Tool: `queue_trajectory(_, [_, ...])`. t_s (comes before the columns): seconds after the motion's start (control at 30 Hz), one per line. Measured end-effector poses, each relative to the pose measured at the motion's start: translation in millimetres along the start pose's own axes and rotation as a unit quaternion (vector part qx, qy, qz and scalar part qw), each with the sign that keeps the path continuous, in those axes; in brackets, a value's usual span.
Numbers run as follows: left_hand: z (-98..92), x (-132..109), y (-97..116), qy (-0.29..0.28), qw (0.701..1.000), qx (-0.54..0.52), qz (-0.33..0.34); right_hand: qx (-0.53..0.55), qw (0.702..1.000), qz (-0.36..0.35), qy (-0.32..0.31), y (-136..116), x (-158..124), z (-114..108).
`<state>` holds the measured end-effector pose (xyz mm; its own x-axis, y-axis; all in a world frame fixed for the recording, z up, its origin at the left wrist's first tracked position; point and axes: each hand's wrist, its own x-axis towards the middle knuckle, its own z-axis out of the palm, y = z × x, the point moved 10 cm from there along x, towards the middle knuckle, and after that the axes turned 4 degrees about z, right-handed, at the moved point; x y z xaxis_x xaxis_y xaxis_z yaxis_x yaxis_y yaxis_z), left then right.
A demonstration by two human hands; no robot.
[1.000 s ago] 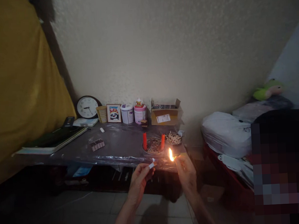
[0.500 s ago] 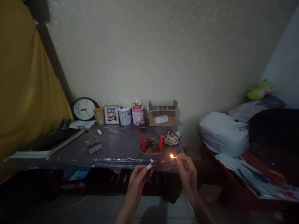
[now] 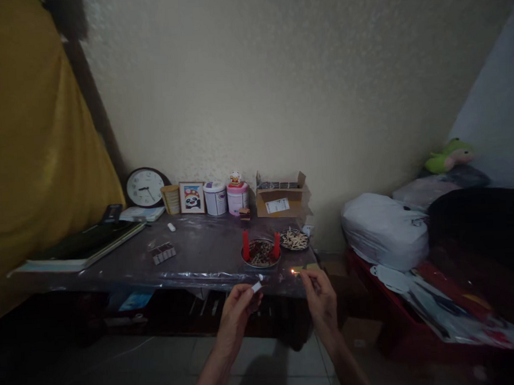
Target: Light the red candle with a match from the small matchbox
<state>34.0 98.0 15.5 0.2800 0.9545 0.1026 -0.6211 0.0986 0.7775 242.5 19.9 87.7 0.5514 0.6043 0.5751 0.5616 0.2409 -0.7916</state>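
My left hand (image 3: 239, 309) pinches a small matchbox (image 3: 257, 286) in front of the low table's (image 3: 200, 258) near edge. My right hand (image 3: 319, 295) pinches a match (image 3: 296, 271) whose tip shows only a tiny glow. Just beyond the hands, a round dish (image 3: 261, 254) of spent matches stands on the table with two short red candles (image 3: 245, 245) at its sides, both unlit. A smaller dish of fresh matches (image 3: 294, 239) sits to its right.
Along the wall stand a clock (image 3: 143, 187), a framed panda picture (image 3: 192, 197), two tins (image 3: 216, 198) and an open cardboard box (image 3: 281, 198). Matchboxes (image 3: 164, 253) and books (image 3: 85, 244) lie at left. A yellow curtain (image 3: 30, 141) hangs left; bags (image 3: 383, 226) pile up right.
The match flame has shrunk from a bright flare to a faint ember. Both hands have dropped slightly and the scene has darkened.
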Motion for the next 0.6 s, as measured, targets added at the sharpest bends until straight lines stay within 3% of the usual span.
queue_trajectory(0.33, [-1.6, 1, -1, 0.001, 1.0, 0.001, 0.0, 0.034, 0.999, 0.029, -0.031, 13, 0, 11])
queue_trajectory(0.6, [-2.4, 1, 0, 0.008, 1.0, -0.006, -0.003, 0.088, 0.994, 0.055, -0.019, 15, 15, 15])
